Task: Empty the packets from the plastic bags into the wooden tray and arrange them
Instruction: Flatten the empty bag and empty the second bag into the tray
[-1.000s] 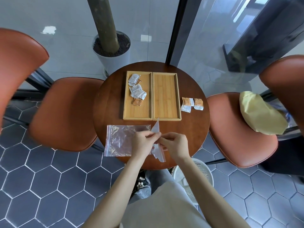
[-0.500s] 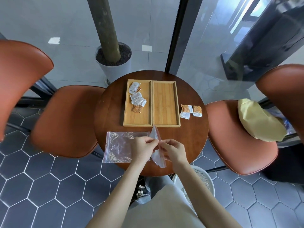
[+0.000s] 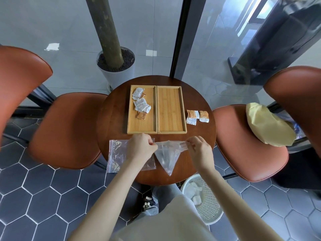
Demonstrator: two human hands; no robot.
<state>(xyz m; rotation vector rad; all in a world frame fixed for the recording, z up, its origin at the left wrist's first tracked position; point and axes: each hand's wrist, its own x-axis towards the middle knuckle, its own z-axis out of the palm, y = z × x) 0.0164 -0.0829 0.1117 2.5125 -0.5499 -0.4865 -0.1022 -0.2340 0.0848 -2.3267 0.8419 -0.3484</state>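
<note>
Packets (image 3: 141,104) lie loose in the left tray (image 3: 142,126); three (image 3: 197,116) wait on the desk (image 3: 114,115). Left hand (image 3: 141,148) and right hand (image 3: 199,148) pinch an apparently empty bag (image 3: 167,157). Arranging remains.

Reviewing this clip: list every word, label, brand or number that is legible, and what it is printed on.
No text can be read in this frame.
Packets in the left wooden tray: grey print on the white faces, too small and blurred to read.
Packets on the table right of the trays: orange and white printing, too small to read.
Plastic bag held between the left hand and right hand: clear, no visible print.
</note>
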